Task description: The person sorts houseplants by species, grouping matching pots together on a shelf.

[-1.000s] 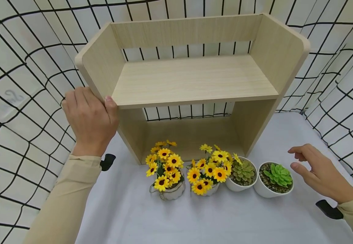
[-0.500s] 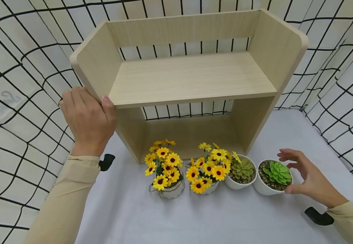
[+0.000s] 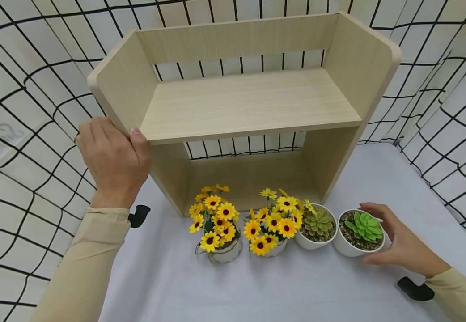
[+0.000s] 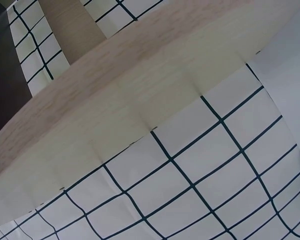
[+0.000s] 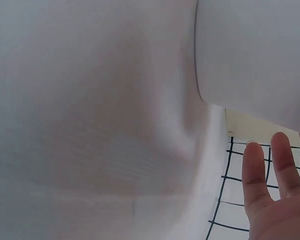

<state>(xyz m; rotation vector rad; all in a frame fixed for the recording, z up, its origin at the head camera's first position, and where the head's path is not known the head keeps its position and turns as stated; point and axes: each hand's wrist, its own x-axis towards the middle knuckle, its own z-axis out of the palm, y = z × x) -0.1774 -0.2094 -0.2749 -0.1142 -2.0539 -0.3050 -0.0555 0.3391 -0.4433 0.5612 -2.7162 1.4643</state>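
Gripping the shelf [image 3: 249, 105] is the left hand [image 3: 113, 161]; the right hand [image 3: 408, 249] is spread around the rightmost pot [image 3: 346, 248].

In my head view the light is bright and even, seemingly from above: the shelf [image 3: 249, 105] is pale on top and dimmer below. Soft shadows lie on the bench [image 3: 168, 277], and the grid [image 3: 25, 88] bows toward the edges. My left wrist view is duller, the shelf blurred up close. My right wrist view looks grey and hazy, with shadow beside the pot [image 5: 255, 55].
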